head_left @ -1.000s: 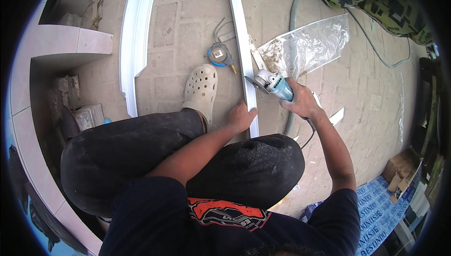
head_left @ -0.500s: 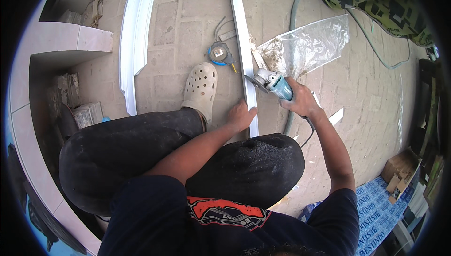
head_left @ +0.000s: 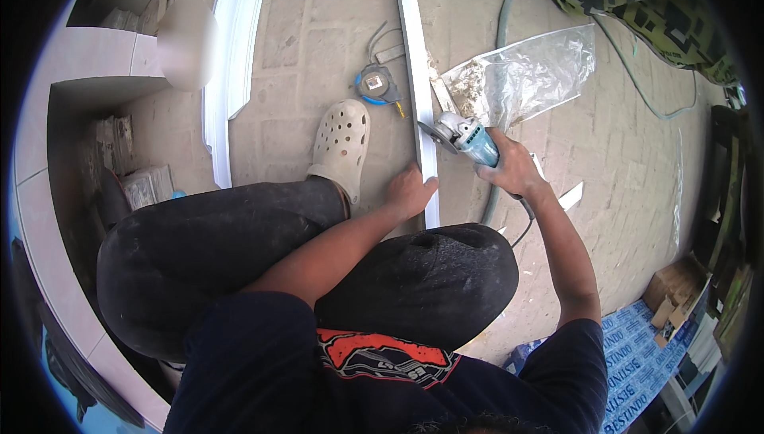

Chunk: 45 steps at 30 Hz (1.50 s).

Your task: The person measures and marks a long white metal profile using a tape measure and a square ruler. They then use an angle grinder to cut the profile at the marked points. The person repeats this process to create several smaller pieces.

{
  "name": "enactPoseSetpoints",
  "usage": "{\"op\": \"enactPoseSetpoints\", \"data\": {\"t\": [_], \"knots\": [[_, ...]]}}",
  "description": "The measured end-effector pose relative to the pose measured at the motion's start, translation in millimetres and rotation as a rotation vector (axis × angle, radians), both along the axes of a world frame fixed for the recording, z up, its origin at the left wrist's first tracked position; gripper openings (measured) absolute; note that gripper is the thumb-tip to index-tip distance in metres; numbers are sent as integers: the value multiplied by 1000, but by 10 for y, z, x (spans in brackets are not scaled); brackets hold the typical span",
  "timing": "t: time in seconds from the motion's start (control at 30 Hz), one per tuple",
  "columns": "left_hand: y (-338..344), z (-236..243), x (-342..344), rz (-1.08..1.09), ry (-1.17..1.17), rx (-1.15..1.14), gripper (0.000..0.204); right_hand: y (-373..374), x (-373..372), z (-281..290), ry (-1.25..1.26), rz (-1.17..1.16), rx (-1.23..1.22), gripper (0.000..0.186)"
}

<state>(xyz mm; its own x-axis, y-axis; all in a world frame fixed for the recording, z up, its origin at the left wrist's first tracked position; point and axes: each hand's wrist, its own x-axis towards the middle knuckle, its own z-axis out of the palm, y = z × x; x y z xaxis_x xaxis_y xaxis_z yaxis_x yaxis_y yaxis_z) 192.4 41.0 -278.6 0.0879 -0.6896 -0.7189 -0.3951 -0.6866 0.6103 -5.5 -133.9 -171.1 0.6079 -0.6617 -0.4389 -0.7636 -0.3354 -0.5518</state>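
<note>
Head view: right fingers (head_left: 496, 136) round grinder (head_left: 478, 147), left fingers (head_left: 412, 175) grasping white strip (head_left: 415, 44); tape measure (head_left: 375, 84), plastic sheet (head_left: 549, 68) either side.

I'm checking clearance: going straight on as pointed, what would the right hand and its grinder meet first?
The white strip, most likely: the right hand points the grinder at it, disc first, though whether they touch is unclear.
</note>
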Motion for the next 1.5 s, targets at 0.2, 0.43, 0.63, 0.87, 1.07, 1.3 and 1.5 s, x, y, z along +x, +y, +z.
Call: {"op": "enactPoseSetpoints", "data": {"t": [0.2,0.43,0.63,0.87,1.07,1.3,1.5], "knots": [[26,-51,-23,26,10,-6,68,2,76,63,30,-12,27,83],[17,-41,-27,6,1,8,67,-18,61,-7,30,13,10,83],[39,-93,-50,33,10,-7,66,-3,40,-72,20,17,1,85],[21,-91,-61,13,-30,-16,64,-5,31,-64,68,33,9,80],[-6,-24,-41,-8,-39,-7,63,-7,11,-103,75,33,18,78],[-8,2,-51,1,-61,-12,63,11,32,-137,99,27,17,81],[3,-10,-40,16,-30,-19,63,26,72,-201,74,-4,-7,84]]}}
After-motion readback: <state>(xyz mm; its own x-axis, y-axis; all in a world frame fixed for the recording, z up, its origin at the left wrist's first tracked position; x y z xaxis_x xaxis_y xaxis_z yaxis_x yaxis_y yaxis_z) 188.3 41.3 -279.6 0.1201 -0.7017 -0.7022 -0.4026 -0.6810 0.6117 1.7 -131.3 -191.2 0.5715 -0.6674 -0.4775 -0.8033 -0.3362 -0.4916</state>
